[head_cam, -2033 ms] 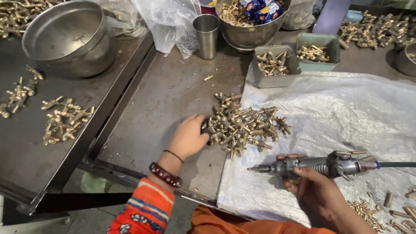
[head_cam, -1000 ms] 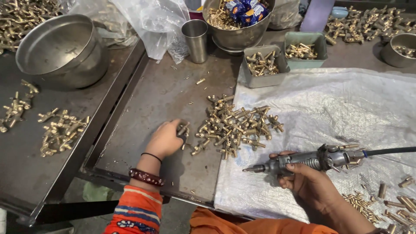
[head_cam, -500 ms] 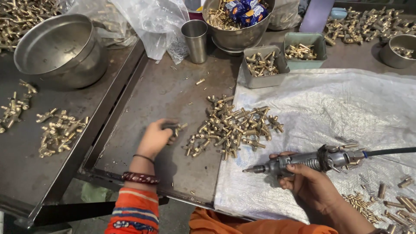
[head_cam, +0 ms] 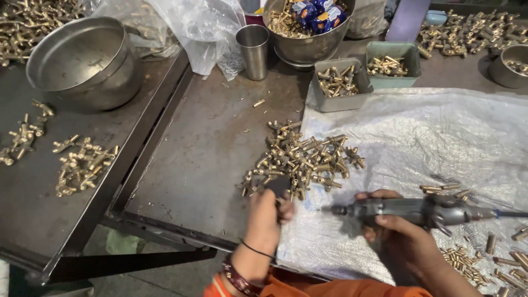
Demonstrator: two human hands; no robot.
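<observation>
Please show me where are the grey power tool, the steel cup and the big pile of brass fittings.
grey power tool (head_cam: 407,210), head view, middle of its body.
steel cup (head_cam: 253,52), head view, its side wall.
pile of brass fittings (head_cam: 308,157), head view, centre of heap.

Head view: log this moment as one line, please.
left hand: holds dark fitting at brass pile | right hand: grips grey power tool, tip toward left hand | surface: white sheet

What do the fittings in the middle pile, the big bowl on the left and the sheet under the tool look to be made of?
Pile of fittings: probably brass, yellow-gold with a dull metallic shine. Big bowl: likely stainless steel, grey, brushed, softly reflective. Sheet: looks like woven plastic sacking, whitish, crinkled and slightly translucent. The tool in the right hand has a grey metal-looking body; its exact metal is unclear.
</observation>
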